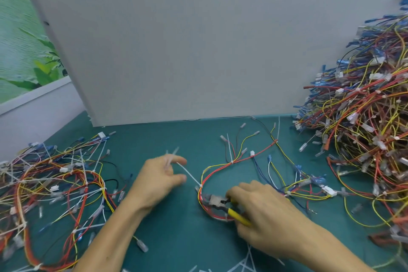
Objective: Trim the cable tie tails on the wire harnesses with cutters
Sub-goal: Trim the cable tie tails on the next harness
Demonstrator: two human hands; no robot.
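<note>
Trimming step: left hand (161, 174) pinches tie tail (189, 175) left of harness (232, 162); right hand (262, 207) grips cutters (217, 202) over harness. Next, probably: jaws to tail base.

This is a workbench in an assembly workshop for electrical wiring. On the green mat (167, 139) lie a high heap of wire harnesses (364, 117) at the right and a flatter pile (55, 187) at the left. A plain grey partition (176, 40) stands behind, and cut tie tails (247, 264) lie at the front edge.
</note>
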